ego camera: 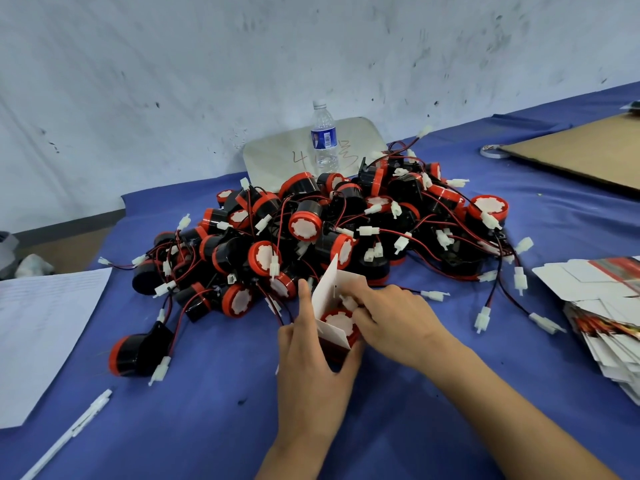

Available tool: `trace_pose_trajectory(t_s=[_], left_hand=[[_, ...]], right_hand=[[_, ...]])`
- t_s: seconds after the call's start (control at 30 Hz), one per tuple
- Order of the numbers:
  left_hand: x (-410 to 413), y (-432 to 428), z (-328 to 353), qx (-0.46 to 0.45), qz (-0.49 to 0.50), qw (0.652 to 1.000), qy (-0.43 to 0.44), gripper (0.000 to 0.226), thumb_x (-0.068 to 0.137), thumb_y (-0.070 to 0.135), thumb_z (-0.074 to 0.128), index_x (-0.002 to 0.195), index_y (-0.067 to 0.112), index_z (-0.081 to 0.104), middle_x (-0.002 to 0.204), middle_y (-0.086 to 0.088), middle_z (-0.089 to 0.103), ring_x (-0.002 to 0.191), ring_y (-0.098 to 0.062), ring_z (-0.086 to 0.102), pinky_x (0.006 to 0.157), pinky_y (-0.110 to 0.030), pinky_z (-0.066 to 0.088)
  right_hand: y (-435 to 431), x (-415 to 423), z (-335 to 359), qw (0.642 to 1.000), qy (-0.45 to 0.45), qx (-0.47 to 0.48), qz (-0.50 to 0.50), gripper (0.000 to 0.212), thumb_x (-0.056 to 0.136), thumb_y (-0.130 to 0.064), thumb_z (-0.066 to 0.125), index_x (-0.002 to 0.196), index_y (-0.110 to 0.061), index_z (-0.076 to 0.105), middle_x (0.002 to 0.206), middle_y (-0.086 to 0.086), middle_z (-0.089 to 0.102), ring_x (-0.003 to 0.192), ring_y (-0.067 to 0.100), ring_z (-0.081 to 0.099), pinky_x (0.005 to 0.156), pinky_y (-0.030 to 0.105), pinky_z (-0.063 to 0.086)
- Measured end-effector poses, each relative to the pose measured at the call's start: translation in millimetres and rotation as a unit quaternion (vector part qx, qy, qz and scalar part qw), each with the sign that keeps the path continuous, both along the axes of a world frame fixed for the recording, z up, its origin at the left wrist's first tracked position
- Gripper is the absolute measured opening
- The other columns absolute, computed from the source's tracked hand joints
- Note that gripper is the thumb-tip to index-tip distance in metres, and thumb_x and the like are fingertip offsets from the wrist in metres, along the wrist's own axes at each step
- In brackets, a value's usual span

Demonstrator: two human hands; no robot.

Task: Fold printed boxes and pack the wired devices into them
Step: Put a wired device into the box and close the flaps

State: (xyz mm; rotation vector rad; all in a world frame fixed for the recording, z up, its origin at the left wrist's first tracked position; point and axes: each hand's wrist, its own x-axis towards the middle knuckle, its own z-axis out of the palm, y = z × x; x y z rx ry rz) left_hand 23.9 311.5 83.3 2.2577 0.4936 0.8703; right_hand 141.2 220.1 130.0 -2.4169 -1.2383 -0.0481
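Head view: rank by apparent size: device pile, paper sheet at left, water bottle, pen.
1. pile of wired devices
2. paper sheet
3. water bottle and pen: unsure; the pen is longer but thin, and nearer the camera.

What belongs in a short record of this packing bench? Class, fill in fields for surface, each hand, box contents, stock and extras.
Surface: blue cloth
Left hand: grips the open box from its side
Right hand: pinches the white connector at the box mouth
Box contents: one red-faced device
Stock: pile of devices behind; flat boxes stacked at right
Extras: water bottle, pen, paper sheet
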Motion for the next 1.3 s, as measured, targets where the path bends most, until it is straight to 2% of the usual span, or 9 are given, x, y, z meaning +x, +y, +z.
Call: trace_pose_trajectory(t_s=[0.17, 0.23, 0.43, 0.57, 0.7, 0.93, 1.1, 1.2, 1.3], left_hand=[[-0.1, 0.8, -4.7, 0.014, -0.008, 1.0, -0.005, 0.116, 0.074, 0.04, 0.08, 0.137, 0.066, -0.015, 0.097, 0.018, 0.047, 0.102, 0.003, 0.043, 0.069, -0.016, 0.041], [-1.1, 1.3, -4.7, 0.019, -0.007, 1.0, -0.008, 0.116, 0.074, 0.037, 0.08, 0.137, 0.066, -0.014, 0.097, 0.025, 0.045, 0.102, -0.002, 0.044, 0.07, -0.015, 0.04], [-2.1, 0.3, -1.3, 0.017, -0.01, 1.0, 0.006, 0.11, 0.073, 0.046, 0.077, 0.132, 0.071, -0.013, 0.104, 0.052, 0.027, 0.102, 0.001, 0.044, 0.072, -0.013, 0.037], [-3.1, -0.5, 2.1, -0.007, -0.004, 1.0, 0.0, 0.101, 0.07, 0.061, 0.07, 0.13, 0.073, -0.011, 0.105, 0.042, 0.031, 0.103, 0.002, 0.046, 0.078, -0.018, 0.041], [-1.7, -0.3, 6.0, -0.008, -0.005, 1.0, -0.001, 0.095, 0.068, 0.07, 0.062, 0.13, 0.073, -0.009, 0.103, 0.056, 0.023, 0.104, -0.001, 0.045, 0.074, -0.012, 0.038], [-1.4, 2.3, 0.1, 0.007, -0.008, 1.0, -0.003, 0.103, 0.072, 0.049, 0.076, 0.137, 0.067, -0.002, 0.107, 0.053, 0.024, 0.108, 0.0, 0.043, 0.074, -0.012, 0.038], [-1.2, 1.0, 0.9, 0.012, -0.008, 1.0, 0.003, 0.106, 0.072, 0.043, 0.08, 0.136, 0.067, -0.001, 0.106, 0.055, 0.025, 0.105, -0.001, 0.045, 0.071, -0.011, 0.037], [-2.3, 1.2, -0.3, 0.01, -0.006, 1.0, 0.008, 0.107, 0.072, 0.043, 0.079, 0.134, 0.07, -0.004, 0.105, 0.052, 0.026, 0.105, 0.001, 0.046, 0.07, -0.011, 0.038], [-3.3, 0.2, -0.3, 0.017, -0.005, 1.0, 0.007, 0.105, 0.074, 0.044, 0.076, 0.137, 0.066, -0.004, 0.106, 0.041, 0.034, 0.108, 0.003, 0.043, 0.073, -0.014, 0.041]], right_hand=[[3.4, -4.0, -2.4, 0.999, -0.028, -0.005, 0.021, 0.04, 0.097, -0.035, 0.03, 0.133, -0.037, 0.048, 0.133, -0.014, 0.052, 0.104, 0.02, 0.057, 0.075, 0.036, 0.048], [7.6, -9.3, -7.7, 1.0, -0.025, 0.0, 0.019, 0.04, 0.1, -0.039, 0.03, 0.135, -0.035, 0.048, 0.137, -0.015, 0.043, 0.111, 0.017, 0.051, 0.08, 0.036, 0.049], [8.8, -8.0, -7.5, 0.996, -0.027, 0.075, -0.034, 0.022, 0.098, -0.03, 0.047, 0.11, -0.022, 0.064, 0.109, -0.009, 0.048, 0.093, 0.012, 0.05, 0.065, 0.03, 0.042], [5.4, -7.8, -2.1, 0.984, 0.003, 0.175, -0.018, 0.003, 0.092, -0.012, 0.059, 0.091, -0.009, 0.062, 0.086, -0.003, 0.049, 0.073, 0.017, 0.047, 0.064, 0.035, 0.045], [3.9, -8.0, 1.4, 0.965, 0.023, 0.257, -0.044, 0.008, 0.082, -0.003, 0.072, 0.079, -0.003, 0.064, 0.083, 0.005, 0.058, 0.07, 0.024, 0.056, 0.063, 0.036, 0.05], [4.7, -4.1, -3.6, 0.97, 0.015, 0.24, -0.029, 0.008, 0.083, -0.006, 0.071, 0.081, -0.007, 0.063, 0.079, 0.003, 0.061, 0.07, 0.024, 0.057, 0.064, 0.042, 0.051], [12.0, -13.8, -1.9, 0.977, -0.08, 0.196, -0.018, 0.023, 0.061, 0.008, 0.082, 0.067, -0.007, 0.065, 0.056, -0.002, 0.044, 0.055, 0.014, 0.042, 0.042, 0.027, 0.043], [14.4, -8.5, -5.9, 0.989, -0.11, 0.094, 0.003, 0.009, 0.084, -0.007, 0.066, 0.088, -0.013, 0.071, 0.08, -0.004, 0.067, 0.086, 0.018, 0.048, 0.07, 0.02, 0.044], [7.4, -3.4, -11.6, 0.994, -0.093, 0.054, -0.022, 0.036, 0.099, -0.035, 0.034, 0.095, -0.026, 0.069, 0.097, -0.017, 0.067, 0.101, 0.012, 0.036, 0.09, 0.025, 0.029]])
